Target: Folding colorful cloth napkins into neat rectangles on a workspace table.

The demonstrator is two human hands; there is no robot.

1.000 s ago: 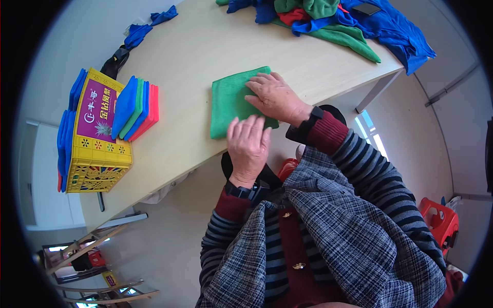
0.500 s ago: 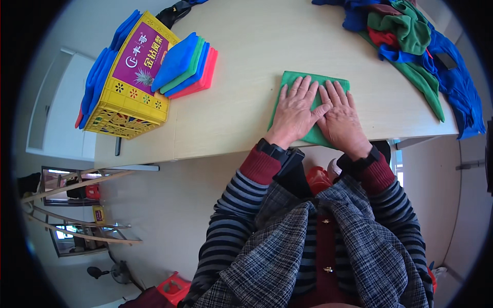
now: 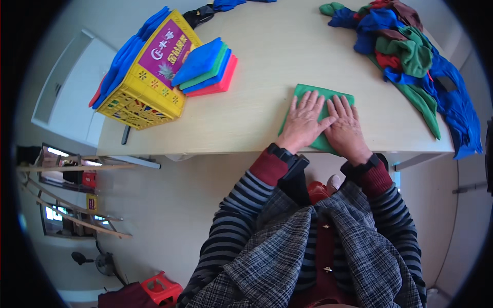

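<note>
A folded green cloth (image 3: 322, 93) lies flat at the near edge of the table. My left hand (image 3: 306, 121) rests palm down on its left part, fingers stretched out. On the right part, my right hand (image 3: 347, 128) also lies flat with its fingers extended. The two hands nearly meet, my left thumb reaching to the right hand. Both palms hide much of the cloth. To the left, a stack of folded cloths (image 3: 201, 64) in blue, green and red sits against a yellow crate (image 3: 154, 110).
Folded blue cloths (image 3: 134, 51) hang over the crate's far left side. A loose heap of blue, green, red and brown cloths (image 3: 411, 54) covers the table's right end. A black item (image 3: 198, 16) lies behind the crate. A red stool (image 3: 160, 289) stands on the floor.
The whole view has shifted, so the table and crate appear moved. Both hands remain flat on the green cloth, with little change in their pose.
</note>
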